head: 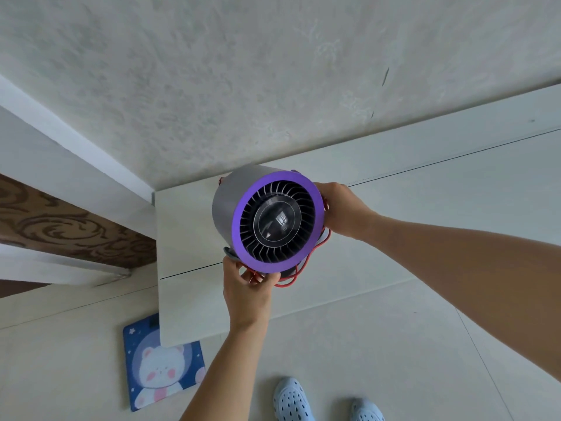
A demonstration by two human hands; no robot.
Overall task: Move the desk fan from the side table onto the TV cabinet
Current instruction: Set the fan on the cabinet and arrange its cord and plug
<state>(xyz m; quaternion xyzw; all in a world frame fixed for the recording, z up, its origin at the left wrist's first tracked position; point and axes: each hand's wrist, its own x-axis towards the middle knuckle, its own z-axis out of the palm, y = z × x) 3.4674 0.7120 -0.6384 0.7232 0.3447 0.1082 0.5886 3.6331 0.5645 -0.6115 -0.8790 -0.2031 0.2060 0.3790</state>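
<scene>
White cabinet top under fan, fan tilted, grille facing cam. Left hand gripping base w/ red cord (looped below); right hand clasping rim.

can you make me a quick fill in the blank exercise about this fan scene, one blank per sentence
1. The ring around the front grille of the desk fan is coloured ____.
2. The cord dangling under the fan is coloured ____.
3. The left hand grips the fan from ____, while the right hand steadies its side.
4. The mat on the floor shows a cartoon ____.

Missing words: purple; red; below; bear
</scene>
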